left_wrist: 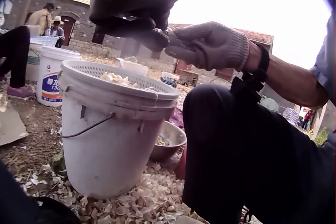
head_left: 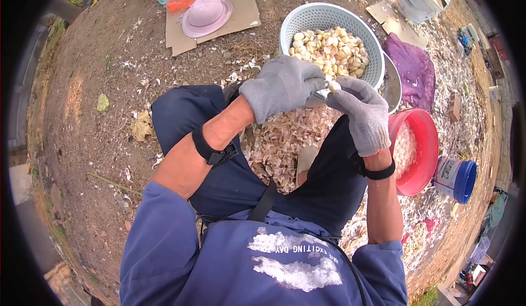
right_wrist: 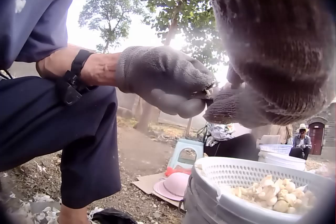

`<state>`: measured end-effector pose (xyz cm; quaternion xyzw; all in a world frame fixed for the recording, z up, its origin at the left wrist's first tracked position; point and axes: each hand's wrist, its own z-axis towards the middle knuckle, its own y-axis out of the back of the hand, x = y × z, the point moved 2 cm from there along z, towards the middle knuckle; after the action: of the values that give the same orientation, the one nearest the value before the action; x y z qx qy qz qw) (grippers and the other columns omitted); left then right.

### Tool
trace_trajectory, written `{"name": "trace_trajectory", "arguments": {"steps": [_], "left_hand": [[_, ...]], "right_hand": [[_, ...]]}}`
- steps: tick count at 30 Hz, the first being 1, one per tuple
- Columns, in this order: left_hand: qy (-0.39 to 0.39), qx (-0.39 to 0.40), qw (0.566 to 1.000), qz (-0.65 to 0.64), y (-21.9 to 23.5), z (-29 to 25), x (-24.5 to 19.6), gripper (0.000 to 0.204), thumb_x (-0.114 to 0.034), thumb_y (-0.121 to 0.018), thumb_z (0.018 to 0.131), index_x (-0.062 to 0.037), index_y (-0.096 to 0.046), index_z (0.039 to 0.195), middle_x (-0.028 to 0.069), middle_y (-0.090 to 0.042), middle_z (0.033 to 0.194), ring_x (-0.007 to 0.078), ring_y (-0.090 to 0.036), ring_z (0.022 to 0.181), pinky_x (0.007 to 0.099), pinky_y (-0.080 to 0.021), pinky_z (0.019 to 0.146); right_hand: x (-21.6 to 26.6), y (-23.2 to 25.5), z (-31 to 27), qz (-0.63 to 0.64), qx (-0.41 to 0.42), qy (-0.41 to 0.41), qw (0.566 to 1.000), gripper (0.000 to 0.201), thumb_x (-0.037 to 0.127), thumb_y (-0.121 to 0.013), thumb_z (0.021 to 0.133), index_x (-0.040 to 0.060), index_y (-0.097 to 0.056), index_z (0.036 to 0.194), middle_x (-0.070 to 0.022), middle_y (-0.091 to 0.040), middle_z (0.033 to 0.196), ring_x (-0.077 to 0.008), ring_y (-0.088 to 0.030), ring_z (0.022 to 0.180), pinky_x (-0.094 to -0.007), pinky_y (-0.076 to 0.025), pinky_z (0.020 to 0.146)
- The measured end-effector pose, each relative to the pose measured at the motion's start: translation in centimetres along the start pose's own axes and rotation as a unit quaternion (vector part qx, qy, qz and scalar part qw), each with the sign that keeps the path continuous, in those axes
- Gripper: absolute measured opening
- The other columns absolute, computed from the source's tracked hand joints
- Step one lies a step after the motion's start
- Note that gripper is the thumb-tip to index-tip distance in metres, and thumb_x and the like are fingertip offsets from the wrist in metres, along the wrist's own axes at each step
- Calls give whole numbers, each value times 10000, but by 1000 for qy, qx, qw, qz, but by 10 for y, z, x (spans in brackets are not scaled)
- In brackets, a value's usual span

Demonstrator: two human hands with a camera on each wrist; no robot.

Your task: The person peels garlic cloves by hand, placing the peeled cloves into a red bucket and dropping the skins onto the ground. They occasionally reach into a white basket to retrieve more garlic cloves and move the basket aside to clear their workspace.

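Observation:
In the head view, both hands wear grey gloves and meet over the near rim of a pale colander (head_left: 378, 48) heaped with garlic cloves (head_left: 331, 48). My right hand (head_left: 361, 111) pinches a whitish garlic clove (head_left: 334, 87) between thumb and fingers. The left hand (head_left: 285, 84) has its fingers curled, their tips right at the clove. A small thin tool (right_wrist: 203, 95) shows at the left fingertips in the right wrist view, mostly hidden by the glove; I cannot tell its kind. Below the hands, garlic skins (head_left: 296, 133) cover the ground between the knees.
The colander sits on a white bucket (left_wrist: 110, 145). A metal bowl (head_left: 393, 87) and a red tub (head_left: 430, 147) of white cloves stand at the right, beside a blue-rimmed bucket (head_left: 464, 182). A pink hat (head_left: 207, 15) lies on cardboard (head_left: 181, 43). People sit farther back.

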<state>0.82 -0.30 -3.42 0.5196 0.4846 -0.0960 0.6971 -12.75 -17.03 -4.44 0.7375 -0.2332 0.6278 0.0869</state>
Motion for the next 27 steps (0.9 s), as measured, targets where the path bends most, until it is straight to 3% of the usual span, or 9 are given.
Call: {"name": "trace_trajectory", "arguments": {"steps": [2,4,7,15,27], "left_hand": [[4,14,1000,26,-2,-1,3,255,-283,-717,1003,-106,-785,1173,124,-783,857,219,-764,706,381,-606,734],[-112,-68,985,113,-3,-3,4,234,-306,-709,988,-146,-793,1137,128,-784,920,312,-768,830,433,-599,797],[-89,-55,988,110,-4,-4,3,223,-312,-708,975,-153,-791,1106,134,-779,974,372,-745,932,470,-588,829],[-120,-42,983,136,-6,-5,1,239,-343,-680,991,-153,-768,1106,132,-771,969,364,-744,919,467,-586,820],[-122,-18,972,198,-6,-12,-9,240,-356,-661,1009,-131,-715,1075,132,-753,903,351,-750,864,487,-585,771]], "right_hand": [[4,0,-1,-11,9,-21,1000,340,77,-771,967,-79,-692,1258,-153,-758,1123,-219,-758,986,-347,-646,896],[5,1,-1,-23,19,-42,999,351,93,-780,964,-80,-697,1258,-149,-759,1119,-212,-758,968,-341,-645,886],[4,4,0,-13,48,-85,995,354,116,-774,970,-70,-696,1261,-134,-763,1113,-209,-761,951,-346,-644,872],[0,12,2,93,114,-124,981,296,88,-713,987,-46,-683,1249,-132,-766,1112,-224,-774,951,-376,-647,872],[-6,11,6,90,75,-118,986,252,99,-700,1004,-40,-658,1209,-161,-764,1089,-256,-785,939,-367,-654,862]]}}
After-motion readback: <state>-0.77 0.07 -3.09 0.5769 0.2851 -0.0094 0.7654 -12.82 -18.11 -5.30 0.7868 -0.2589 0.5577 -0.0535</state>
